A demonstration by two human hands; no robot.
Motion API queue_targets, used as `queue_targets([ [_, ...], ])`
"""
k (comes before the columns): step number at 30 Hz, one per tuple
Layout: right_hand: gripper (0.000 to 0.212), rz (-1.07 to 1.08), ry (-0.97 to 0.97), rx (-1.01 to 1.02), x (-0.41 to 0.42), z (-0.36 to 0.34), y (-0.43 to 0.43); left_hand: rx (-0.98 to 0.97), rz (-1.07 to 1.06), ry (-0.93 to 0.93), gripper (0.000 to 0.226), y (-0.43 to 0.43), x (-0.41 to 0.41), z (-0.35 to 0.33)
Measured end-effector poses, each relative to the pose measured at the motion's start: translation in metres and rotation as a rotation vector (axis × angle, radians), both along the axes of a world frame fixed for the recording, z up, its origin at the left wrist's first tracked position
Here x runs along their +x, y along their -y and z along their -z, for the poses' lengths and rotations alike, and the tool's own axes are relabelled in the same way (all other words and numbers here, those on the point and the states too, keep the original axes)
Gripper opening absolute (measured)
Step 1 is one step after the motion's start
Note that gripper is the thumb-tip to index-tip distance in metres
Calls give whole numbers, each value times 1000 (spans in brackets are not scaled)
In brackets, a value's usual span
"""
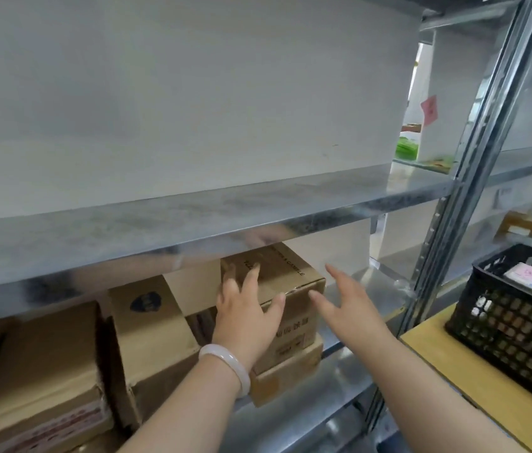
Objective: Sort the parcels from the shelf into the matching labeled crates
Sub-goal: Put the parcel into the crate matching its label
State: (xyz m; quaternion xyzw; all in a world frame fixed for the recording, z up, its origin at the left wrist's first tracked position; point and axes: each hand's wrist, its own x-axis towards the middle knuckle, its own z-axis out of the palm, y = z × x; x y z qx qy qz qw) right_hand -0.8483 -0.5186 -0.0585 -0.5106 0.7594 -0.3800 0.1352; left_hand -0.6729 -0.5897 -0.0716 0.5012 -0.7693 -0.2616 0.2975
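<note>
L hand (pixel 245 317) on parcel (pixel 294 277), R hand (pixel 351 308) beside

Pink tag (pixel 429 107) — green packet (pixel 407 148) below it, blurred.

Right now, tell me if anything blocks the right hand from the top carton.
Nothing visible does: the right hand hovers open just right of the top carton, with nothing between them. The left hand rests on it.

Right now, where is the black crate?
The black crate sits on the yellow table at the right of the head view, beside the metal shelf post.
</note>
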Motion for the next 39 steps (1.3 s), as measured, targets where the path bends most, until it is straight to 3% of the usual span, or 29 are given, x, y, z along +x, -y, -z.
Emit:
queue_targets([
  [4, 69, -10, 281, 12, -16, 5, 48, 226, -129, -146, 74, 13, -9, -3],
  [7, 65, -62, 386, 102, -23, 10, 65, 404, -189, -308, 77, 16, -16, -5],
  [9, 56, -97, 435, 98, -24, 14, 62, 423, -192, -365, 77, 12, -22, -4],
  [14, 44, -188, 493, 6, -40, 10, 25, 345, -235, -479, 88, -20, -34, 1],
  [18, 36, -300, 534, -2, -61, 11, -18, 224, -330, -401, 94, -61, -50, 8],
  [21, 42, -346, 558, -13, -73, 21, -46, 105, -350, -413, 77, -94, -60, 14],
  [26, 55, -364, 610, -3, -73, 24, -75, 75, -327, -541, 73, -150, -60, 27],
  [30, 72, -470, 449, -20, -64, 19, -95, 78, -447, -591, 85, -183, -50, 28],
  [34, 76, -622, 373, -10, -49, 30, -120, 72, -585, -491, 95, -206, -31, 19],
  [37, 53, -613, 516, 14, -30, 29, -133, -10, -595, -458, 80, -231, -19, 19],
  [39, 59, -583, 612, 69, -17, 21, -137, -42, -591, -518, 77, -249, -12, 24],
])
